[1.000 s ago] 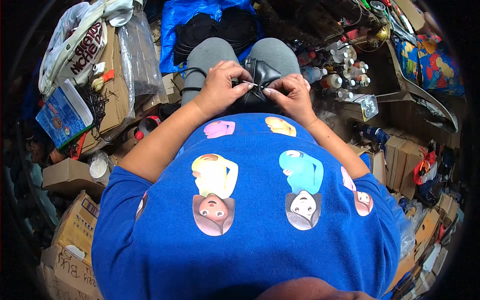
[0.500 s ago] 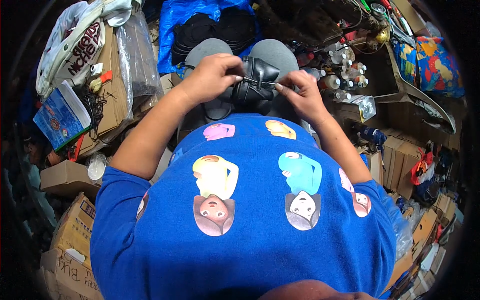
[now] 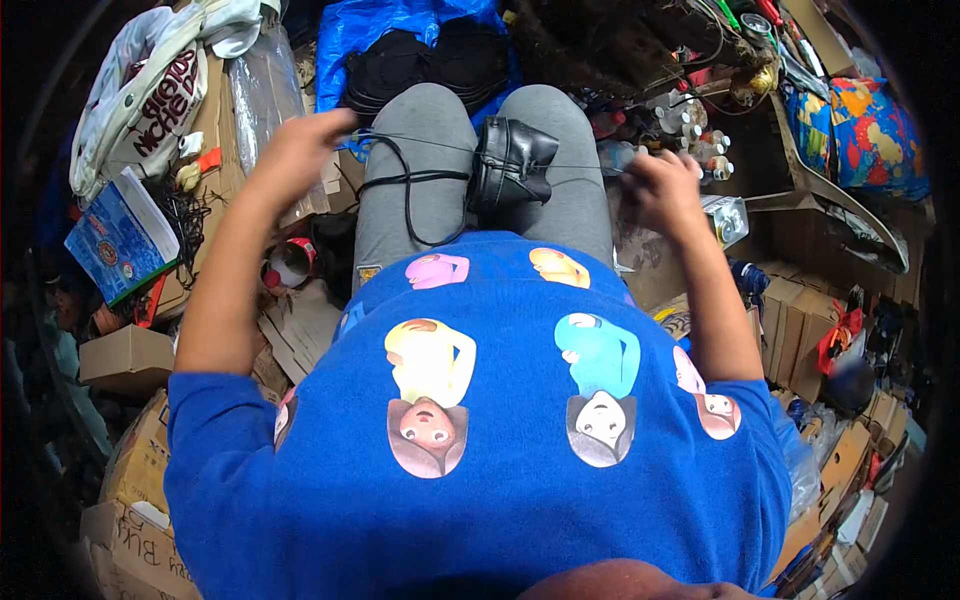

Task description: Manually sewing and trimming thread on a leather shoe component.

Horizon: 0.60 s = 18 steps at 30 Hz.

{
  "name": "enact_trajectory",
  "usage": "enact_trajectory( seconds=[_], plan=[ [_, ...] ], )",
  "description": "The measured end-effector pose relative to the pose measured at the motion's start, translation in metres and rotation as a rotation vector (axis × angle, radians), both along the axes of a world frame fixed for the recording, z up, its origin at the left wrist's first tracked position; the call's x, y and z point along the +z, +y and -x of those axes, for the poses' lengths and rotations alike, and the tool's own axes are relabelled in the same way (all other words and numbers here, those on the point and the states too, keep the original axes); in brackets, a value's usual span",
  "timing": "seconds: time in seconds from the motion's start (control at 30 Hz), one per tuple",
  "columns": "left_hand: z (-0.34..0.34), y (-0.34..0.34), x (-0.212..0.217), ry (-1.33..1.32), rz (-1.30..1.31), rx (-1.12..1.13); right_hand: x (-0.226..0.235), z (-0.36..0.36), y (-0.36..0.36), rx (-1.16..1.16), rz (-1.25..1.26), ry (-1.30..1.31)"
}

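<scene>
A black leather shoe (image 3: 512, 165) is wedged between my grey-trousered knees. Thin dark thread (image 3: 425, 141) runs taut from it toward both sides. My left hand (image 3: 305, 145), out past the left knee, is closed on one end, its fingertips blurred. Beyond the right knee, my right hand (image 3: 665, 190) is curled around the other end, also smeared by motion. Over the left thigh lies a looped black cord (image 3: 408, 178) that reaches the shoe. Where the thread enters the shoe is too small to make out.
Stacked black shoe-like pieces (image 3: 430, 70) rest on a blue plastic sheet (image 3: 340, 30) ahead. Several small bottles (image 3: 700, 140) crowd the right, near a colourful bag (image 3: 880, 130). Cardboard (image 3: 125, 360), a blue book (image 3: 125, 235) and a white bag (image 3: 150, 105) are on the left.
My hands have swung apart from close beside the shoe to outside the knees, drawing the thread out straight. The shoe stays between the knees, and the cord on the left thigh now shows.
</scene>
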<state>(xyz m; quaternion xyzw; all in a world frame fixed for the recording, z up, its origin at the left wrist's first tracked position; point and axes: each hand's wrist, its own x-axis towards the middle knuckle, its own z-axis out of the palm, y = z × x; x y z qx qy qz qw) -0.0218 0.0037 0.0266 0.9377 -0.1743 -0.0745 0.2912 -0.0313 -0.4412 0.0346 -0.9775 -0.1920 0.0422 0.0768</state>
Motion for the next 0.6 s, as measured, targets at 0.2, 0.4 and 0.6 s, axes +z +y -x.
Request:
enact_trajectory(
  seconds=[0.2,0.4,0.6],
  plan=[
    [0.004,0.046,0.0,0.367,1.075,0.285,-0.004,-0.012,-0.008,-0.502,-1.653,0.602],
    [-0.001,-0.051,0.049,0.523,1.878,0.586,0.031,-0.02,0.067,-0.713,-2.222,0.612],
    [0.006,0.002,-0.011,0.513,1.547,0.416,-0.005,-0.014,-0.025,-0.605,-1.848,0.499]
  ],
)
